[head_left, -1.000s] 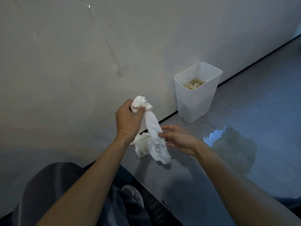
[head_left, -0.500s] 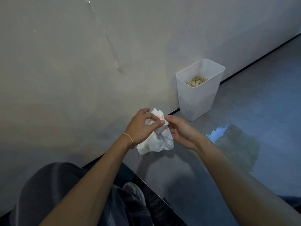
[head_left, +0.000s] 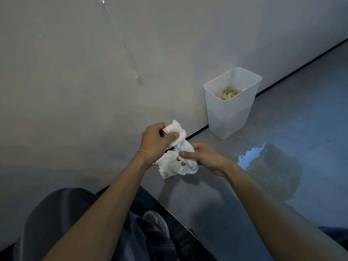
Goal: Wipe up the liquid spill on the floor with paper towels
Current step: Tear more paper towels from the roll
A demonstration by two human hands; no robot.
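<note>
Since half a second back: hands drawn a little apart, paper towel (head_left: 174, 164) pulled longer between them. Left hand (head_left: 157, 141) curled round the towel's upper end. Right hand (head_left: 204, 157) pinches the lower part, thumb against fingers. Towel held in the air left of the white bin (head_left: 226, 117). Spill (head_left: 271, 166) on the floor (head_left: 310, 110) just in front of the bin.

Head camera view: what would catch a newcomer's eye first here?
The crumpled white paper towel, gripped by the left hand and the right hand in mid-frame. Right of the hands, a shiny puddle spreads over the grey floor. Behind it, a white bin holding beige scraps stands against the wall.
</note>
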